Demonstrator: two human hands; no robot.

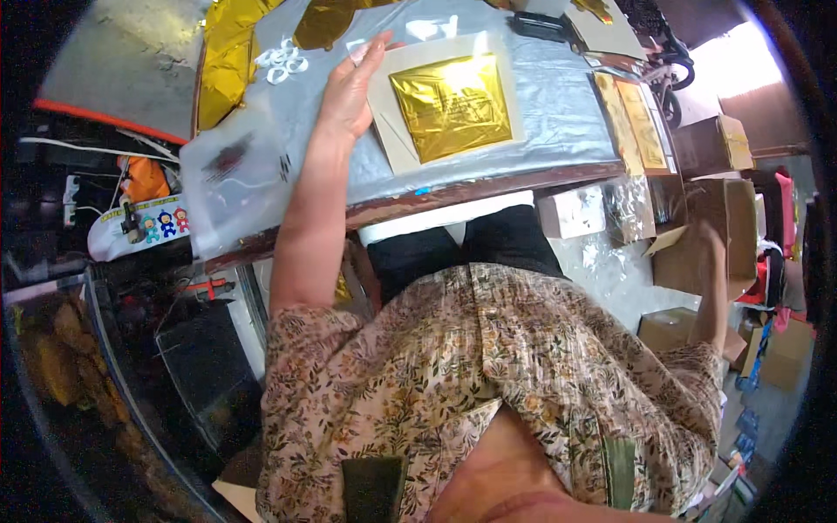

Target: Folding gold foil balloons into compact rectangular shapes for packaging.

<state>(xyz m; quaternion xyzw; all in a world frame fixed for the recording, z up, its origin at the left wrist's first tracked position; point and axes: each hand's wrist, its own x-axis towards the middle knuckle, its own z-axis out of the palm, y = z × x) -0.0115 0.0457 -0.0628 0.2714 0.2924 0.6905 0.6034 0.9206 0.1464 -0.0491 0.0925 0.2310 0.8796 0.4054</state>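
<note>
My left hand lies by the upper left edge of a cream board, its fingers stretched out toward the far side. A small clear plastic piece shows at its fingertips; I cannot make out whether the hand touches it. On the board lies a square, shiny gold foil packet, creased, with a bright glare. My right arm is lowered out to the right side. There my right hand is beside an open cardboard box, its fingers blurred and partly hidden.
A silvery cloth covers the table. Gold foil and white rings lie at the far left, near a clear plastic sheet. A black case sits at the back. More boxes stand at right.
</note>
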